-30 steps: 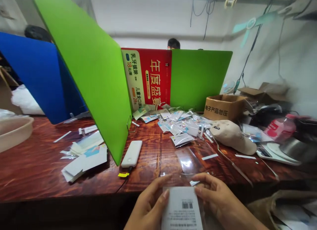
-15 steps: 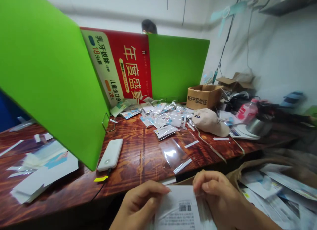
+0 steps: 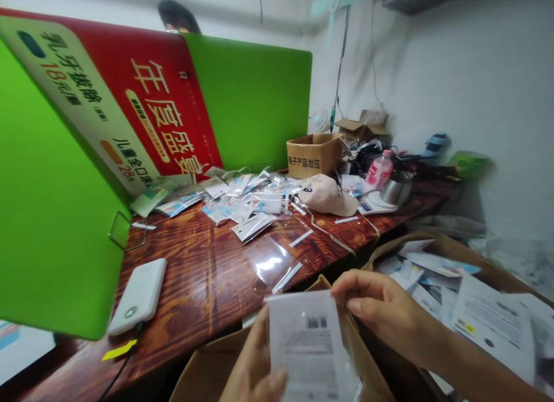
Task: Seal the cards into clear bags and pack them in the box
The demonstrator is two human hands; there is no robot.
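Observation:
A white printed packet (image 3: pixel 305 344) with a barcode, in a clear plastic sleeve, is held upright low in the middle of the view. My left hand (image 3: pixel 255 361) grips its left side, thumb across the front near the bottom. At the upper right corner, my right hand (image 3: pixel 381 304) pinches the sleeve's edge between thumb and fingers. Below and behind the packet is an open cardboard box (image 3: pixel 203 367). To the right, a larger carton (image 3: pixel 450 246) holds many similar white packets (image 3: pixel 493 315). An empty clear sleeve (image 3: pixel 266 260) lies on the table's edge.
On the wooden table (image 3: pixel 194 275) are a white power bank (image 3: pixel 141 295) with a cable, a pile of sleeved packets (image 3: pixel 242 203), a beige cap (image 3: pixel 326 195), a small carton (image 3: pixel 314 156) and a pink bottle (image 3: pixel 380 170). Green panels (image 3: pixel 255 101) stand behind; a person's head shows above.
My view has turned right, bringing more of the carton of packets into sight. The packet is now raised more upright, and my left hand has shifted from its top edge down its left side.

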